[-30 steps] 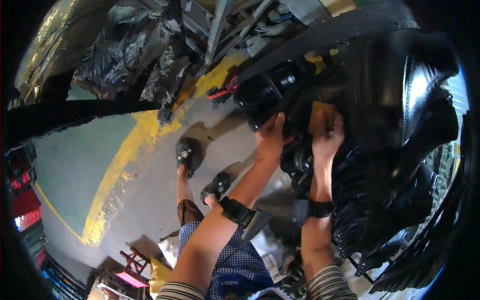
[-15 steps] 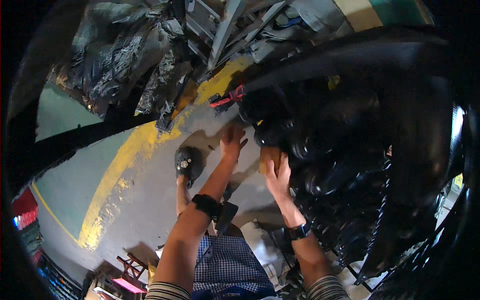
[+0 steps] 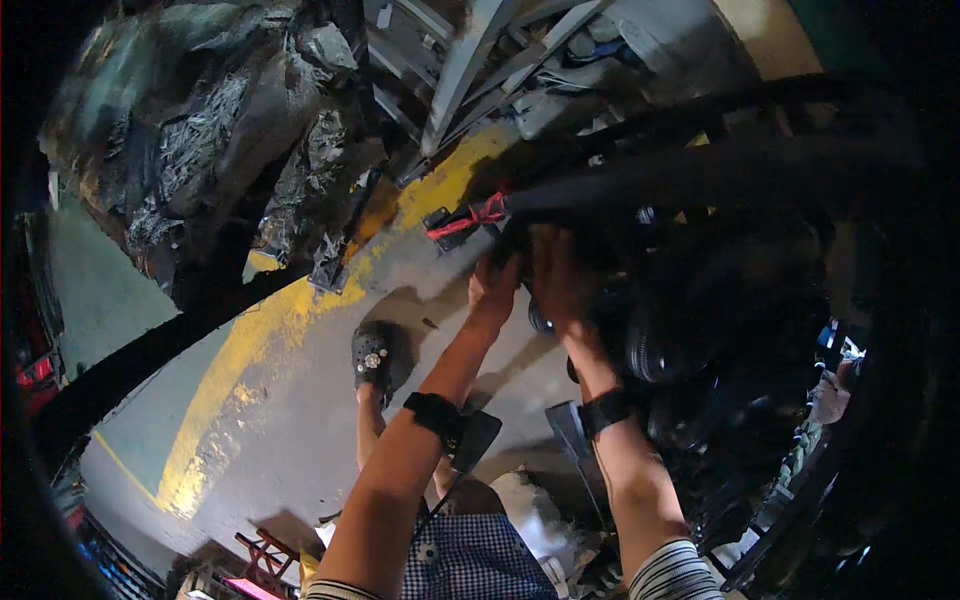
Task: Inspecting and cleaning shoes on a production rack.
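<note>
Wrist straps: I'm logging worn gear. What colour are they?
Black, both wrist straps, clearest in the head view.

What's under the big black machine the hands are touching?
Under the black machine you can see grey concrete floor with a yellow painted stripe. Both hands, left hand and right hand, reach into it. Farther underneath is too dark.
</note>
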A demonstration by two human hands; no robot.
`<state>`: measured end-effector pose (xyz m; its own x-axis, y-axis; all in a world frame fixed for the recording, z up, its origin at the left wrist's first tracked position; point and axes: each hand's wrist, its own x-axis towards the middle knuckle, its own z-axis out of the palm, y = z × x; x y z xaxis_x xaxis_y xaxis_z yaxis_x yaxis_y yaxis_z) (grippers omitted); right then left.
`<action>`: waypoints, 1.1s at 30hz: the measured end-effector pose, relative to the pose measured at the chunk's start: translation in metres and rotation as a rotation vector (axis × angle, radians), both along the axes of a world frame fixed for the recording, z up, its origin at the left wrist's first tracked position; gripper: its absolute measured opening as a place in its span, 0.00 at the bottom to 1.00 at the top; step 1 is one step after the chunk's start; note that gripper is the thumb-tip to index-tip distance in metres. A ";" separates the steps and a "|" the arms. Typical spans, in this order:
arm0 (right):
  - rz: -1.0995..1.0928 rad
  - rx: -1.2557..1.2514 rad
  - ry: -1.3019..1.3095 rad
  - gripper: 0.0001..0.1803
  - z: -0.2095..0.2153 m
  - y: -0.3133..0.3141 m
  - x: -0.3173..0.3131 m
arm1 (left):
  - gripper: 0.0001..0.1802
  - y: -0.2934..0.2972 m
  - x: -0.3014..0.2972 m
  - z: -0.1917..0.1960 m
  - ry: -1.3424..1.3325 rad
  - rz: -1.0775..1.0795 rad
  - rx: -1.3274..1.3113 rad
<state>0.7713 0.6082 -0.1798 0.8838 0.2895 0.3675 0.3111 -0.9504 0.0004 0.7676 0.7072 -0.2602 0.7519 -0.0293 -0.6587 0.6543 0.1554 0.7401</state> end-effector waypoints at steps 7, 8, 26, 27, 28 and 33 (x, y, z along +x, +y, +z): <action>-0.159 0.239 0.306 0.13 0.000 0.023 -0.002 | 0.33 0.004 -0.008 -0.002 -0.055 0.188 -0.129; -0.071 0.073 0.243 0.14 -0.013 0.003 -0.005 | 0.31 -0.005 -0.008 -0.004 -0.049 0.259 -0.176; -0.256 0.085 0.130 0.13 -0.009 -0.004 0.014 | 0.21 -0.016 0.005 0.005 0.031 0.172 -0.179; -0.315 0.369 0.379 0.13 -0.003 0.002 0.015 | 0.21 -0.013 0.005 -0.001 0.028 0.154 -0.177; -0.314 0.371 0.380 0.13 -0.004 0.005 0.001 | 0.21 -0.010 0.001 -0.004 0.028 0.155 -0.174; -0.287 0.572 0.355 0.13 0.007 -0.001 -0.037 | 0.28 -0.012 0.000 -0.007 0.059 0.201 -0.168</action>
<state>0.7343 0.6077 -0.1732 0.9900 -0.1229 0.0695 -0.0609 -0.8158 -0.5751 0.7677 0.6955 -0.2674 0.7142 0.0042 -0.6999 0.6390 0.4041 0.6545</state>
